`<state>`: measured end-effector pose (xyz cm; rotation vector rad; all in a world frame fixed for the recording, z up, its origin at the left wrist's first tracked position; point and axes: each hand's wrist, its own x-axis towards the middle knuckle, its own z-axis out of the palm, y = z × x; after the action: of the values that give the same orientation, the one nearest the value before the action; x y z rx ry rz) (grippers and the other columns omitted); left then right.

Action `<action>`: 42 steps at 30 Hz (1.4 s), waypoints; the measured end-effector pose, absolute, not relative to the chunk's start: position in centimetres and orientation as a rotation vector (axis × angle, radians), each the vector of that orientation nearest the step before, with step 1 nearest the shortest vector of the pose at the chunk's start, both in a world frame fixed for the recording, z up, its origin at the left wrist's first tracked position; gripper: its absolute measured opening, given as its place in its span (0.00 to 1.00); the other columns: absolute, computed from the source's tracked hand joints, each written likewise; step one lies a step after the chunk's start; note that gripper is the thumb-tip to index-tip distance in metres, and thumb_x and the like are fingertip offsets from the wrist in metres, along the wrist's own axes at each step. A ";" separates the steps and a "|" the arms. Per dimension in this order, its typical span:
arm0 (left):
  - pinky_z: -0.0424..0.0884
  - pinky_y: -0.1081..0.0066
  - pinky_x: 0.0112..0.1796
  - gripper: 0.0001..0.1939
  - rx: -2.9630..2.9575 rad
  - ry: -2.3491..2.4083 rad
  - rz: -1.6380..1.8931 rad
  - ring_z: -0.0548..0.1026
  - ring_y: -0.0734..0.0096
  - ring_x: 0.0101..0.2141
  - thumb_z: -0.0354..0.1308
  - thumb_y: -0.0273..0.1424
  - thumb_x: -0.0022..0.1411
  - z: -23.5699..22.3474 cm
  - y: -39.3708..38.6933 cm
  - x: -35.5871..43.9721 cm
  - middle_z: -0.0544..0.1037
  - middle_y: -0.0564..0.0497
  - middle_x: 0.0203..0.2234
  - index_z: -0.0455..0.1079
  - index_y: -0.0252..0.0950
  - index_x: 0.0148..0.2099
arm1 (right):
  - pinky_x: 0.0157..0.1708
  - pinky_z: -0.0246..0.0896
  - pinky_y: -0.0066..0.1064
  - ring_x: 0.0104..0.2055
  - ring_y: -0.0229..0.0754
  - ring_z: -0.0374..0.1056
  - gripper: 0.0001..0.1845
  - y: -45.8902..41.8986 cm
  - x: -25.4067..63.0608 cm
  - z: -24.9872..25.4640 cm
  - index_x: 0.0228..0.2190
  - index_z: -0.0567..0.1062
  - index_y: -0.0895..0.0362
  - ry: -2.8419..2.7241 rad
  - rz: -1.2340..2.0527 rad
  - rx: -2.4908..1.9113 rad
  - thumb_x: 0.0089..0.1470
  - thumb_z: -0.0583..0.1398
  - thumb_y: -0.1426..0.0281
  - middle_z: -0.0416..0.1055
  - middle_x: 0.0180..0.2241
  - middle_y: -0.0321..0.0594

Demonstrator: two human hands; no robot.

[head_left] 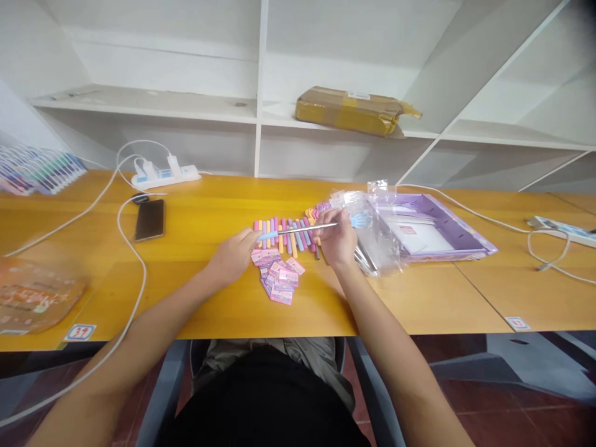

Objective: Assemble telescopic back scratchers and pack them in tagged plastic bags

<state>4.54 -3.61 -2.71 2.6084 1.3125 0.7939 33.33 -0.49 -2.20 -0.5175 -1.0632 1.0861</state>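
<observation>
A thin metal rod with a light blue handle [267, 236] stretches across between both hands above the table. My left hand [235, 253] is closed on the handle end at the left. On the right, my right hand [338, 239] has its fingers curled around the metal end. Just beneath lies a row of pink, purple, yellow and blue handles [293, 242]. Below the row is a loose pile of small pink and purple cards [282, 279]. Yellow and purple pieces [319, 211] lie behind my right hand, beside a blue hand-shaped piece [361, 220] near clear plastic.
Clear plastic bags [386, 254] with metal rods lean against a purple tray [465, 242]. A phone [149, 220], a power strip [167, 177] and a white cable [142, 267] occupy the left. An orange package [37, 295] lies near the front edge. A taped carton [349, 112] sits on the shelf.
</observation>
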 end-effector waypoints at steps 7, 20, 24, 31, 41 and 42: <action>0.72 0.67 0.39 0.23 2.682 1.253 0.833 0.74 0.63 0.37 0.45 0.18 0.70 -2.9 -3.7 4.5 0.76 0.46 0.41 0.73 0.37 0.59 | 0.17 0.64 0.31 0.22 0.36 0.65 0.28 -0.6 33.2 -2.0 0.27 0.72 0.53 -1.121 1.096 -0.507 0.67 0.61 0.44 0.64 0.29 0.35; 0.76 0.64 0.45 0.20 2.614 1.155 0.829 0.76 0.62 0.42 0.44 0.24 0.75 -3.7 -3.8 4.9 0.77 0.44 0.45 0.73 0.38 0.59 | 0.24 0.69 0.35 0.27 0.40 0.68 0.32 -1.8 30.8 -2.5 0.35 0.81 0.51 -1.210 1.267 -0.597 0.63 0.59 0.36 0.72 0.33 0.39; 0.76 0.64 0.48 0.23 2.601 1.137 0.853 0.77 0.62 0.45 0.44 0.22 0.74 -4.0 -3.8 4.9 0.77 0.43 0.47 0.71 0.38 0.63 | 0.23 0.69 0.35 0.28 0.42 0.69 0.33 -1.7 30.4 -3.1 0.44 0.82 0.51 -1.243 1.341 -0.579 0.62 0.58 0.36 0.73 0.35 0.39; 0.76 0.65 0.45 0.24 2.576 1.098 0.792 0.77 0.63 0.42 0.44 0.20 0.72 -4.3 -4.2 5.3 0.77 0.44 0.45 0.71 0.38 0.62 | 0.29 0.67 0.35 0.29 0.40 0.69 0.32 -2.2 29.3 -4.0 0.45 0.82 0.50 -1.276 1.380 -0.587 0.65 0.56 0.37 0.73 0.36 0.39; 0.76 0.65 0.45 0.24 2.621 1.073 0.810 0.77 0.63 0.41 0.44 0.18 0.69 -4.2 -4.2 5.2 0.77 0.45 0.43 0.72 0.36 0.60 | 0.31 0.71 0.36 0.29 0.41 0.68 0.32 -2.7 28.6 -4.6 0.46 0.83 0.49 -1.280 1.398 -0.581 0.66 0.56 0.38 0.72 0.35 0.39; 0.76 0.65 0.45 0.24 2.617 1.074 0.808 0.77 0.63 0.42 0.44 0.18 0.69 -4.2 -4.2 5.3 0.78 0.45 0.43 0.72 0.36 0.59 | 0.32 0.71 0.36 0.29 0.41 0.68 0.32 -2.7 28.6 -4.7 0.47 0.83 0.49 -1.278 1.402 -0.577 0.66 0.56 0.38 0.72 0.35 0.39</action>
<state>5.25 -4.24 -4.20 2.6175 1.0744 0.8084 28.61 -2.70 -4.67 -0.5767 -1.2780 1.4018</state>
